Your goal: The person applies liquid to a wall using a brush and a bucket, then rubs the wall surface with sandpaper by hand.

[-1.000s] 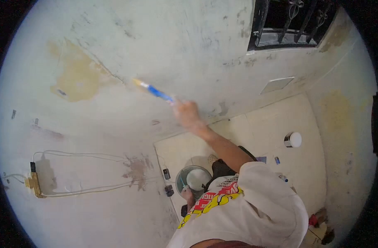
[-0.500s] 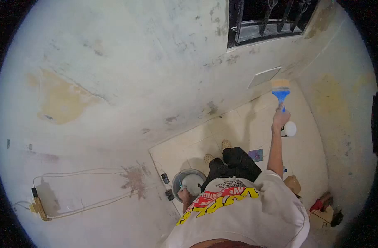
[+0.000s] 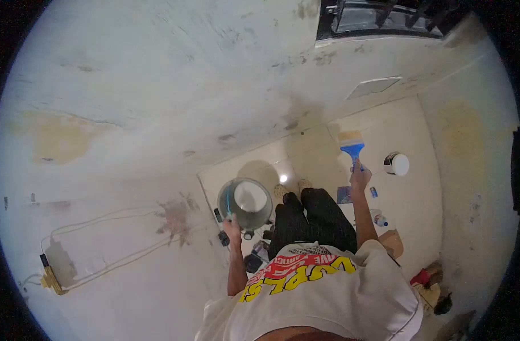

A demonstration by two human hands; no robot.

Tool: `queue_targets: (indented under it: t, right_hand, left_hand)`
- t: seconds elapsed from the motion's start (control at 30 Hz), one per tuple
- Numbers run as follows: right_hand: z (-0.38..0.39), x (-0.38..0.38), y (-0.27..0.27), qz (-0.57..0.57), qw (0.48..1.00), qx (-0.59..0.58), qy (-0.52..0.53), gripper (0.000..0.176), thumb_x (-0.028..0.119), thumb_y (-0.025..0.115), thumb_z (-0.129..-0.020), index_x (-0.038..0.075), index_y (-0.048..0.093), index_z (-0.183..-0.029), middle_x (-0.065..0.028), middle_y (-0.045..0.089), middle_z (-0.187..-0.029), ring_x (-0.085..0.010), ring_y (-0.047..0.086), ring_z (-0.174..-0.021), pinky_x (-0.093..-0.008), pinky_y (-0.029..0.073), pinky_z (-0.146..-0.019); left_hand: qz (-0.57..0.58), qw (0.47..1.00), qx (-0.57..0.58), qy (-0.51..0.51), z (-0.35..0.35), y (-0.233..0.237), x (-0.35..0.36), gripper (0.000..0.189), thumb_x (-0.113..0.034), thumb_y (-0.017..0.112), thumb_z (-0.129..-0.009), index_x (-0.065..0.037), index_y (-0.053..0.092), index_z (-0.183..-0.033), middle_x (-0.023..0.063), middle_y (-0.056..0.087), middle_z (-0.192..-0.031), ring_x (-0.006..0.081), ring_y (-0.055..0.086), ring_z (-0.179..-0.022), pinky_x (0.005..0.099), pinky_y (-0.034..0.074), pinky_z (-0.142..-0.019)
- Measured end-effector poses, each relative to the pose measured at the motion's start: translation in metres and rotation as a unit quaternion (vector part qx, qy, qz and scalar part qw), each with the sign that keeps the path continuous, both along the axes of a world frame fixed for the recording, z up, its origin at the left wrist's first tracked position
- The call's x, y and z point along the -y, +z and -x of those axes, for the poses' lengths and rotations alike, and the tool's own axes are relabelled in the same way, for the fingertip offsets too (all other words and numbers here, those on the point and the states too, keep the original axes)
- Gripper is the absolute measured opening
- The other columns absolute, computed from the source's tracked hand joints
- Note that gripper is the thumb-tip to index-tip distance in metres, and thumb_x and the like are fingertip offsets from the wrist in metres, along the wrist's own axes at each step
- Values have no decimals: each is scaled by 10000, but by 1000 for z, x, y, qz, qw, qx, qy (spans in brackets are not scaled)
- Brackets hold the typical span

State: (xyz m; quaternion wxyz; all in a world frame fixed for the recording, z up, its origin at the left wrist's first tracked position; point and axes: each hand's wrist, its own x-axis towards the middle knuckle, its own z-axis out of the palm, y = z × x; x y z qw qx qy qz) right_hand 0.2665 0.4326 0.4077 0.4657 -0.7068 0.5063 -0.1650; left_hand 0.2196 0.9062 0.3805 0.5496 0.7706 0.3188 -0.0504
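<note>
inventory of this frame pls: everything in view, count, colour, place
bucket: 1, grey, white inside, in left hand above floor
paintbrush: 1, blue handle, pale bristles, in right hand
round tub: 1, white top, floor, right of paintbrush
barred window: 1, dark, wall top
wires: a few, white, lower-left wall
brass fitting: 1, brass-yellow, at wires' left end
stain: 1, yellowish, left wall
small bottle: 1, pale, floor beside right arm
red item: 1, red, floor lower right, unclear what
left hand: 1, holding bucket's edge
right hand: 1, gripping paintbrush handle
</note>
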Motion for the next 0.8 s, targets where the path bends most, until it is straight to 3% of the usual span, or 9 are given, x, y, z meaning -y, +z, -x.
queue_targets:
  t: [0.07,0.2,0.23,0.3,0.5,0.6,0.67,0.73,0.8]
  right_hand:
    - [-12,-4,13,18,998,-20,58,422,303,582,-912,3,589,-614,-42,484,-496,-146,432,-427,-315,345,-433]
    - [-26,-15,33,115,980,-14,160,321,245,536,-942,-32,608,-797,-84,526,-587,-156,474,-536,-324,394,-518]
    - [-28,-18,39,116,979,17,169,291,229,525,-947,-41,629,-909,-108,544,-626,-157,495,-579,-330,421,-564]
    - [-30,-24,38,125,977,23,171,281,218,522,-951,-43,624,-924,-87,541,-623,-151,486,-568,-321,415,-549]
    - [-44,-38,-20,132,964,96,209,267,197,525,-948,-43,620,-1012,-63,561,-645,-129,510,-577,-298,436,-547]
    - [-45,-27,-55,114,953,147,237,268,187,546,-932,-49,617,-1038,-75,588,-657,-137,548,-586,-308,461,-554]
    - [-61,-37,-74,130,924,236,271,263,174,577,-909,-62,625,-1014,-91,607,-657,-142,573,-587,-317,465,-552]
    - [-75,-43,-84,154,887,274,338,240,161,521,-940,-51,623,-985,-47,551,-639,-94,510,-603,-270,440,-566]
    - [-91,-41,-83,111,845,353,386,237,164,526,-943,-45,622,-998,-34,562,-655,-87,507,-592,-263,425,-542]
  left_hand:
    - [-126,986,92,-55,-22,16,19,300,-229,598,-886,49,579,-777,40,500,-541,141,473,-423,309,377,-358]
    - [-36,999,-9,-13,-50,-42,9,316,-251,588,-897,45,583,-788,57,512,-557,154,502,-467,345,410,-419]
    - [-104,993,-22,-50,-56,-53,10,328,-264,593,-893,46,582,-788,76,517,-567,183,521,-495,374,424,-471]
    - [-166,982,-28,-81,-65,-70,18,340,-276,598,-888,48,580,-787,95,521,-577,211,541,-523,402,438,-523]
    - [-205,974,28,-87,-104,-167,21,332,-252,613,-852,75,604,-793,254,578,-675,343,560,-621,433,430,-615]
    - [-205,974,34,-84,-103,-191,52,362,-281,612,-847,79,610,-804,267,587,-682,381,595,-645,452,435,-614]
    - [-324,935,82,-117,-103,-247,39,400,-318,606,-843,77,622,-783,281,591,-694,393,606,-662,462,437,-616]
    - [-278,952,104,-77,-108,-236,60,431,-343,602,-839,77,634,-753,281,596,-702,411,612,-701,478,443,-645]
    - [-278,954,96,-51,-109,-296,54,449,-348,609,-830,88,636,-726,284,603,-714,424,608,-717,486,450,-669]
